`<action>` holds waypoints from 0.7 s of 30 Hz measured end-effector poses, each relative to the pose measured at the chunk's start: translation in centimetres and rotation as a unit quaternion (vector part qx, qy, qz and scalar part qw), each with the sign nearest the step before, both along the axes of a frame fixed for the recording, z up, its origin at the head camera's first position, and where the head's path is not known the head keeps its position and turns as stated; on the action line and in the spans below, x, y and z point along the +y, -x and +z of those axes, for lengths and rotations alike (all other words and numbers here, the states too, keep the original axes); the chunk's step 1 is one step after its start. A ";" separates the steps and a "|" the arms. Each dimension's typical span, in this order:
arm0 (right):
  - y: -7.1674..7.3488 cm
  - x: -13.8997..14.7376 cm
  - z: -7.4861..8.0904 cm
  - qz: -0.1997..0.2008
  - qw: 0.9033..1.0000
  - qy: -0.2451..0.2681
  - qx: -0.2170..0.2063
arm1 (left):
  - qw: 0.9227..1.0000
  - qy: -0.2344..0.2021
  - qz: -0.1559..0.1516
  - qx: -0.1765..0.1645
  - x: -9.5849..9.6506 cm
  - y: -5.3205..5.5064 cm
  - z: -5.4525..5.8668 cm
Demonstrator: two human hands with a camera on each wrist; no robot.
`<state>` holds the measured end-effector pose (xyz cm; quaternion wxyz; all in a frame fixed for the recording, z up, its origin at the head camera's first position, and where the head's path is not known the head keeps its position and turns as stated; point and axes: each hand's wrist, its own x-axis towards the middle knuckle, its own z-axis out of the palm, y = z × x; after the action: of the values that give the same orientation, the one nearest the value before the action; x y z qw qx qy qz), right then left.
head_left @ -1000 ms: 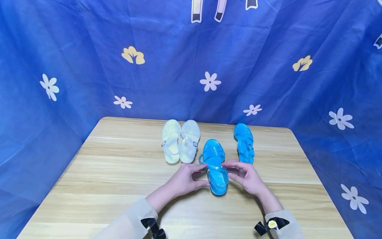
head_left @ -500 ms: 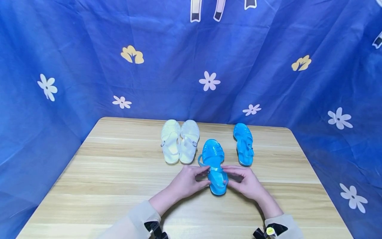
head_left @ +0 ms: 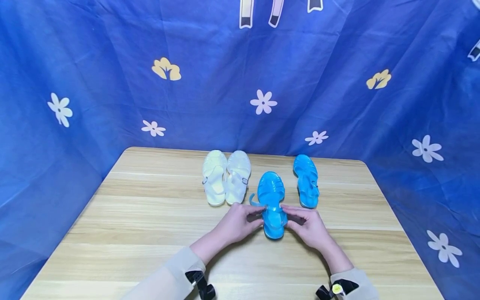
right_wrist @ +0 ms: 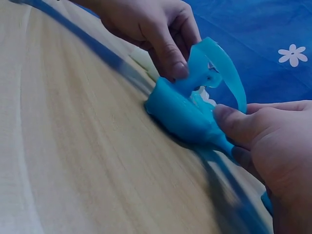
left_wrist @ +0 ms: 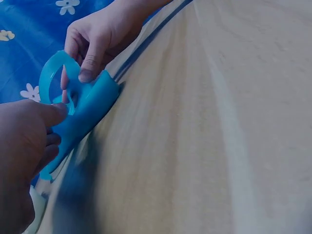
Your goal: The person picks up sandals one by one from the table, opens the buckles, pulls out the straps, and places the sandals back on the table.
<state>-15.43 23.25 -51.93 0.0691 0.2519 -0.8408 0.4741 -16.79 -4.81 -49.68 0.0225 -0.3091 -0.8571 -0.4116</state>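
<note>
A blue jelly sandal point(head_left: 271, 189) lies sole down near the middle of the table, toe pointing away, between my two hands. My left hand point(head_left: 237, 223) grips its left side by the small buckle, thumb nearer the heel. On the other side my right hand point(head_left: 309, 228) holds the heel-side strap between thumb and fingers. In the left wrist view the blue ankle strap point(left_wrist: 47, 78) arches up above the heel. The right wrist view shows my right thumb point(right_wrist: 226, 116) pressed against the blue plastic, its other fingers partly hidden.
A second blue sandal point(head_left: 306, 183) lies at the back right. Two white sandals point(head_left: 215, 183) stand side by side behind my left hand. The wooden table point(head_left: 150, 225) ends at a blue flowered curtain point(head_left: 210, 83).
The blue sandal between my hands has shifted slightly away and to the right, its toe turning a little rightward. Both hands keep to its sides. The other sandals stay put.
</note>
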 end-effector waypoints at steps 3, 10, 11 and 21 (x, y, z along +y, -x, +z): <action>0.3 -0.2 -0.1 -0.016 1.000 -0.002 0.012 | 1.000 -0.001 0.001 -0.007 0.2 0.6 0.0; 1.0 -1.0 -0.1 -0.047 0.999 0.003 0.025 | 1.000 0.020 0.008 -0.008 0.6 2.0 0.1; 1.2 -1.1 0.0 -0.052 0.998 0.003 0.028 | 1.000 0.023 0.012 -0.010 0.7 2.2 0.1; 2.6 -2.4 0.1 -0.117 0.993 0.007 0.026 | 0.998 0.012 0.052 -0.029 1.8 3.7 -0.4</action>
<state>-18.02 20.89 -51.80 0.1476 0.1632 -0.8591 0.4621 -20.49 -2.98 -50.09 0.0155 -0.2524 -0.8772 -0.4082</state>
